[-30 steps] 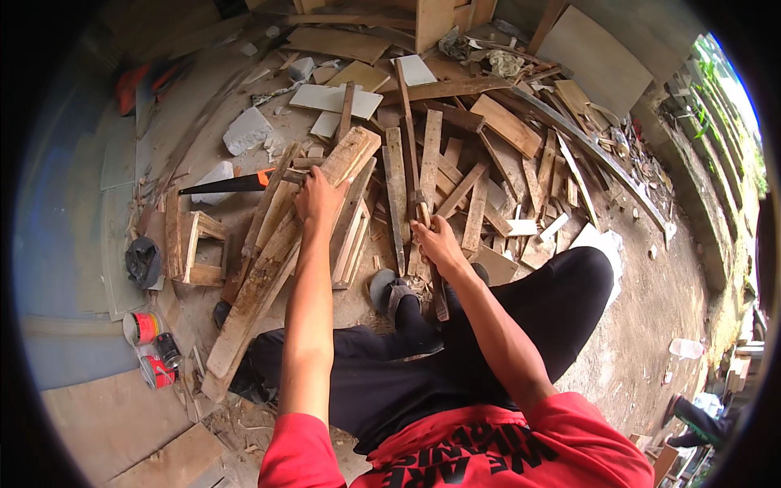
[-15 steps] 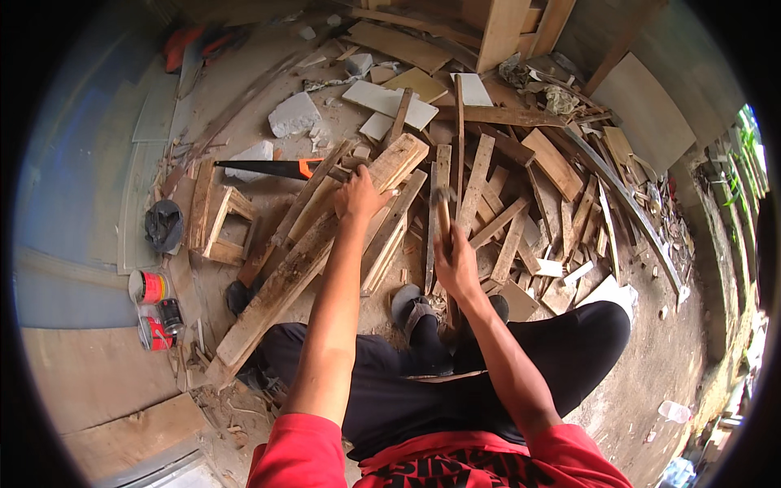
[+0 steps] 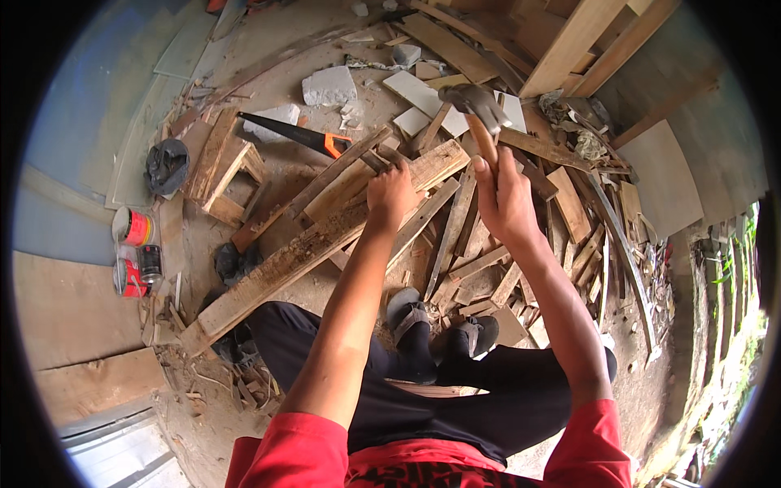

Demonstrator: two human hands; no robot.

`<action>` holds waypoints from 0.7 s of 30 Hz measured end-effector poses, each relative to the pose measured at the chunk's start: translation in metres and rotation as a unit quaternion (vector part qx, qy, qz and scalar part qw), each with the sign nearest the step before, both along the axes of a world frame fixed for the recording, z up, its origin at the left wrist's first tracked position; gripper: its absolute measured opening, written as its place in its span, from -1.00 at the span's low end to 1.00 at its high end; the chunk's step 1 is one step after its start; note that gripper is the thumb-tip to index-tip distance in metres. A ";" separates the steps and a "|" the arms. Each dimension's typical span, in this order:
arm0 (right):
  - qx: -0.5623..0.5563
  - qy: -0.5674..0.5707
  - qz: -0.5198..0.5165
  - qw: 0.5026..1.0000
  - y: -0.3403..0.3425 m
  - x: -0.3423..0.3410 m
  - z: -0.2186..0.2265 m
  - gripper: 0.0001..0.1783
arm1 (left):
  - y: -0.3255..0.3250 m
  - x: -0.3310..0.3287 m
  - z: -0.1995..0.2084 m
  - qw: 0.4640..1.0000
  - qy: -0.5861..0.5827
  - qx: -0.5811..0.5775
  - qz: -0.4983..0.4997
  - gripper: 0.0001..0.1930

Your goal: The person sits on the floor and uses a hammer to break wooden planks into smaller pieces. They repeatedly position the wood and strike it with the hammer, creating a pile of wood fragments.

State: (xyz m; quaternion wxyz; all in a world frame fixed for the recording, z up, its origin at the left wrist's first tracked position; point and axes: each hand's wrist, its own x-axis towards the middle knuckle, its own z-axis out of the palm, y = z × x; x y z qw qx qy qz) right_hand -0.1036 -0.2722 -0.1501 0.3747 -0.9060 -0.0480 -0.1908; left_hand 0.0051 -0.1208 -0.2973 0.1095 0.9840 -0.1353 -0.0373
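My right hand [image 3: 510, 203] grips the wooden handle of a claw hammer [image 3: 483, 140], held up with its metal head at the top, over the heap of wood. My left hand [image 3: 393, 195] is closed over the upper part of a long, worn wooden beam [image 3: 281, 264], which runs slantwise from the lower left up to the middle. A small dark piece [image 3: 374, 161] lies beside my left fingers; its kind is unclear. Another narrow plank [image 3: 313, 185] lies alongside the beam. Near its far end rests a handsaw [image 3: 293, 134] with a black blade and an orange-and-black handle.
Loose wood offcuts [image 3: 569, 203] are heaped at the right. A small wooden frame [image 3: 232, 183], a black bag [image 3: 167, 165] and red cans [image 3: 133, 228] stand at the left. Pale broken blocks [image 3: 329, 85] lie farther back. My sandalled feet [image 3: 407, 313] are below the beam.
My right hand has lifted the hammer from low beside the planks to higher and farther forward. The left hand remains on the beam. The whole view has shifted a little.
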 end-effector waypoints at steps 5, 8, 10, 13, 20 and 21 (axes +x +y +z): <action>-0.151 0.246 -0.026 0.957 -0.058 0.016 -0.084 -0.66 | -0.008 -0.002 0.007 0.999 0.034 -0.017 -0.011 -0.10; -0.246 0.134 -0.035 0.959 -0.101 -0.013 -0.121 -0.73 | -0.008 0.009 0.001 0.999 -0.023 -0.030 -0.008 -0.08; -0.158 0.128 -0.077 0.976 -0.085 -0.026 -0.111 -0.74 | -0.005 0.006 -0.003 0.999 -0.042 -0.021 -0.006 -0.08; -0.093 0.172 -0.067 0.978 -0.054 -0.014 -0.075 -0.70 | -0.005 -0.002 0.009 0.999 0.035 0.004 0.000 -0.09; -0.260 0.162 -0.003 0.952 -0.049 0.034 -0.055 -0.67 | -0.008 -0.003 0.016 0.999 0.045 0.009 -0.010 -0.11; -0.246 0.160 0.007 0.956 -0.046 0.038 -0.049 -0.68 | -0.004 -0.002 0.014 0.999 0.029 0.013 -0.005 -0.11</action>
